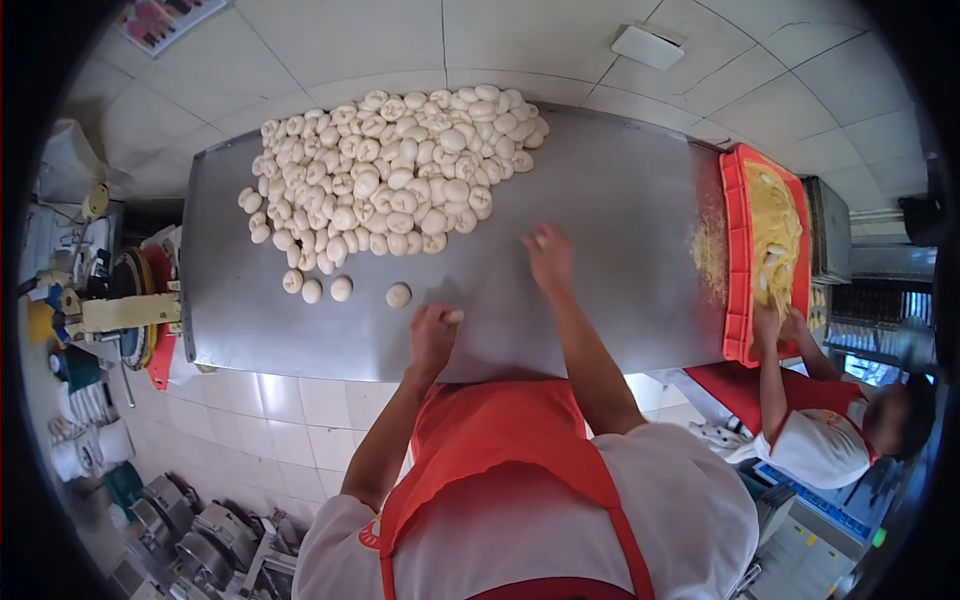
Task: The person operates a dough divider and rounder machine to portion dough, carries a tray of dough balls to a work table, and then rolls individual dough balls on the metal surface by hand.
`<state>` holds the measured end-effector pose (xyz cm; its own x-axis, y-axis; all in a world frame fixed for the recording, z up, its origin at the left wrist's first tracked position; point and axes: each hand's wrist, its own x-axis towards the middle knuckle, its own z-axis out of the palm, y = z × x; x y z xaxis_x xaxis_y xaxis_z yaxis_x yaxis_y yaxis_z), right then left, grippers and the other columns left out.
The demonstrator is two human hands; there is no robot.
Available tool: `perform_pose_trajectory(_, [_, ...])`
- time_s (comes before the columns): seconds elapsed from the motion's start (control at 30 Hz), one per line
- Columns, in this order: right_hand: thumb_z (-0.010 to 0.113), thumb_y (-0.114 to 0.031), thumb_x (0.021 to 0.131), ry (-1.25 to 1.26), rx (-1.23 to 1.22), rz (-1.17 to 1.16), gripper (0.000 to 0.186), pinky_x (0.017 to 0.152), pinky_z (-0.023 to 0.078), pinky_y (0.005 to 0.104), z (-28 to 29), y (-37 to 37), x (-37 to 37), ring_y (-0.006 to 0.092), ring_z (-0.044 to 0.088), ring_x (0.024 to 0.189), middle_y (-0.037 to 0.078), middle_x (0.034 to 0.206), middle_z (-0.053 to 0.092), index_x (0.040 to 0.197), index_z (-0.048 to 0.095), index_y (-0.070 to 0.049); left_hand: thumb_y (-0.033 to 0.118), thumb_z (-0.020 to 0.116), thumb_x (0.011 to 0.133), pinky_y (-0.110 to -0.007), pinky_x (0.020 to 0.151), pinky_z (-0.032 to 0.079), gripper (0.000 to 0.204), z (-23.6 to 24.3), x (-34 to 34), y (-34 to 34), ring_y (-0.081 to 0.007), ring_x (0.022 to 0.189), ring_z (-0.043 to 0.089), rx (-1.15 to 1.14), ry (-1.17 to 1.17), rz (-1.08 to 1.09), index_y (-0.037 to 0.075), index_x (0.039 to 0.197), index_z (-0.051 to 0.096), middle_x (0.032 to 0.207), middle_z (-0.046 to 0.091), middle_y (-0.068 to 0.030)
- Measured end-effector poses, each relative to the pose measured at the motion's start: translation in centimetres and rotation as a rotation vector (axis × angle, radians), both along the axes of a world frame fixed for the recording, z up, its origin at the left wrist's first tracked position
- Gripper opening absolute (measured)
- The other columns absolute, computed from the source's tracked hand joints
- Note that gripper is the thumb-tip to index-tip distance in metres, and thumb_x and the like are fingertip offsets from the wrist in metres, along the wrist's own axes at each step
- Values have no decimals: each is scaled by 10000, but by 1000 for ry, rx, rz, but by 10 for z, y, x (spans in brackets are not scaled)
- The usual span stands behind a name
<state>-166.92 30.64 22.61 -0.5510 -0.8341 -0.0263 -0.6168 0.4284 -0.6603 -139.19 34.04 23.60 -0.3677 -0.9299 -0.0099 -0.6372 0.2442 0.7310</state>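
Near the front edge of the steel table (620, 270), my left hand (432, 336) is closed around a small pale dough ball (455, 317), part of which shows by the fingers. My right hand (551, 262) is farther forward and to the right, its fingers curled over another bit of dough (542, 241). A single round dough piece (398, 295) lies just left of and beyond my left hand. Across the far left of the table spreads a big heap of rounded dough pieces (370, 180), several of them with creased or dimpled tops.
At the table's right end stands a red tray (738, 250) with yellow crumbly material (775, 230). Yellow crumbs (709, 250) lie beside it on the steel. A co-worker (820, 440) at right has both hands in that tray. A machine (130, 312) adjoins the left end.
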Motion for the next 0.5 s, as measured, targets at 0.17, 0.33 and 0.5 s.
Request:
perform_pose_trajectory(0.17, [619, -217, 933, 391, 106, 177, 508, 1057, 399, 485, -41, 211, -3, 431, 462, 1270, 231, 1406, 475, 1364, 483, 15, 266, 700, 866, -479, 1057, 414, 471, -47, 9, 54, -353, 1298, 488, -210, -109, -444, 82, 1274, 555, 1391, 523, -192])
perform_pose_trajectory(0.33, [503, -571, 931, 461, 499, 69, 862, 1176, 133, 585, -27, 186, 9, 428, 185, 1458, 264, 1585, 186, 1529, 244, -8, 594, 560, 885, -547, 1192, 172, 826, -31, -58, 6, -336, 1489, 207, -204, -363, -708, 89, 1505, 352, 1603, 243, -168])
perform_pose_trajectory(0.5, [448, -654, 920, 529, 514, -88, 829, 1110, 160, 672, -5, 74, -49, 451, 223, 1442, 258, 1591, 203, 1566, 250, -173, 691, 519, 864, -584, 1188, 131, 895, -16, -185, -56, -360, 1509, 130, -289, -389, -733, 107, 1519, 344, 1607, 216, -200])
